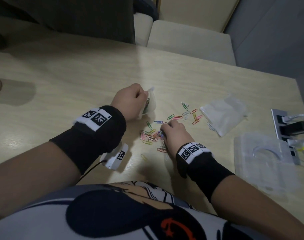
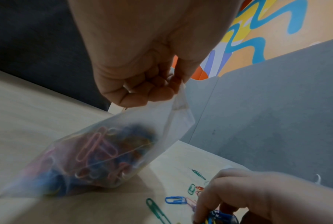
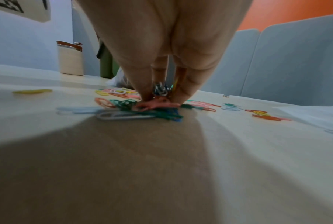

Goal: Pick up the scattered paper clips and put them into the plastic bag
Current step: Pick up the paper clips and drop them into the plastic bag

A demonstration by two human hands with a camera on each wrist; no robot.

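Paper clips (image 1: 178, 116) of many colours are scattered on the pale counter (image 1: 78, 75), between the two hands and beyond the right one. The plastic bag (image 2: 96, 153) is gripped at its top edge by the curled fingers of the left hand (image 1: 130, 101) and hangs tilted, its lower end on the counter; a mass of clips is seen through its clear wall. A small bunch of clips is pinched by the fingertips (image 3: 182, 94) of the right hand (image 1: 173, 134), which is lowered onto a heap just beside the bag. A second clear bag (image 1: 222, 115) and a plastic tray (image 1: 265, 163) lie to the right.
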